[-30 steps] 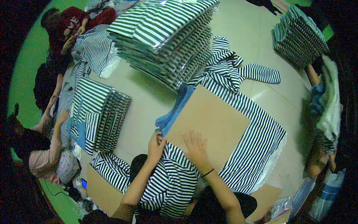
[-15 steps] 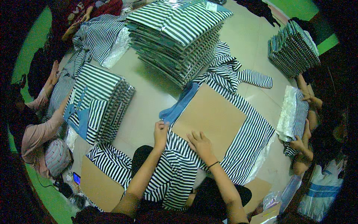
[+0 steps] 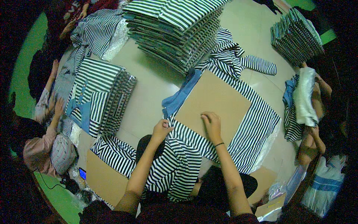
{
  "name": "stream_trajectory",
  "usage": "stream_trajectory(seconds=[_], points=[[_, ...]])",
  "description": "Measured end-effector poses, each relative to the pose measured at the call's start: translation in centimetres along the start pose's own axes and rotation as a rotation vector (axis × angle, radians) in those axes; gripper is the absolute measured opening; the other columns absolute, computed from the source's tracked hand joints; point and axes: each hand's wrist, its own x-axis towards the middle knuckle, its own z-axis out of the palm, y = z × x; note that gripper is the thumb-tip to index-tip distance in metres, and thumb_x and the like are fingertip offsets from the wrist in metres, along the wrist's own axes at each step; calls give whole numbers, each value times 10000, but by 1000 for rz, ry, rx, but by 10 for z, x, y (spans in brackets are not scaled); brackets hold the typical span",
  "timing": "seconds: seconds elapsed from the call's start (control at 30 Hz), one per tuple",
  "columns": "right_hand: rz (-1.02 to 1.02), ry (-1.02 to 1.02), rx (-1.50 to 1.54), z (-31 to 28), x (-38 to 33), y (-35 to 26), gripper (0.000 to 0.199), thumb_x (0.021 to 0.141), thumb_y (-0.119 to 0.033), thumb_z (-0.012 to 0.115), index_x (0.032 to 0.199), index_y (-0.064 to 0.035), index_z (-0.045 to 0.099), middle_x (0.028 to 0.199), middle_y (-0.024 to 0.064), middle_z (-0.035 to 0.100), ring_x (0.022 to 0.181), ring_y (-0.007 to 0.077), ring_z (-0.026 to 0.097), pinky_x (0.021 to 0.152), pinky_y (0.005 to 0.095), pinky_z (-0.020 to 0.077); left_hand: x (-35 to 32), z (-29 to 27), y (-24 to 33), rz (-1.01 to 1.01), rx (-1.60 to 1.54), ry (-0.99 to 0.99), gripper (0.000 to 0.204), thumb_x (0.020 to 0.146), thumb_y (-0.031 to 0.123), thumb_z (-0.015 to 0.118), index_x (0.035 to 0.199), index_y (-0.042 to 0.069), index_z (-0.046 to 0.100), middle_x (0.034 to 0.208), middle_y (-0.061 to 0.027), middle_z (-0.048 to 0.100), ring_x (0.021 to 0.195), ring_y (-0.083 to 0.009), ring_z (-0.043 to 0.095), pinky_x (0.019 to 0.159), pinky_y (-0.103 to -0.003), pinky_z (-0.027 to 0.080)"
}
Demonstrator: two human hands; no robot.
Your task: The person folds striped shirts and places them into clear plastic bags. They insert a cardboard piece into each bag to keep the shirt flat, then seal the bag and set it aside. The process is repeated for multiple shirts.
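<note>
A square of brown cardboard [image 3: 220, 91] lies on a striped shirt [image 3: 257, 119] spread over the floor [image 3: 143, 102], blue cloth [image 3: 181, 94] along its left edge. The left hand [image 3: 161, 130] curls at the shirt's near-left edge; whether it grips is unclear. The right hand [image 3: 212, 125], loosely bent and holding nothing, is over the cardboard. Beyond stands a tall stack of striped clothes [image 3: 175, 41].
</note>
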Motion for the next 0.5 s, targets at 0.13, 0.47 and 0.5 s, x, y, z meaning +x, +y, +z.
stream_trajectory(seconds=[0.13,0.47,0.5], points=[[262,119,358,-4,-13,-4,145,719,-160,571,754,-26,612,688,106,597,587,190,553,563,269,425,-27,10,10,502,319,193,288,614,82,639,827,14,458,780,-145,474,766,-298,463,658,-360,385],[486,-36,622,-3,-84,-8,154,741,-150,561,732,1,591,664,62,594,618,117,543,578,247,424,-46,34,-7,343,847,30,171,628,45,598,768,7,506,802,-156,502,772,-293,501,675,-367,417],[461,-51,637,-4,-88,-7,154,748,-144,549,742,4,592,672,55,593,621,113,538,587,245,422,-44,34,-8,379,846,57,65,648,23,538,713,17,533,772,-142,521,760,-282,506,675,-366,418]])
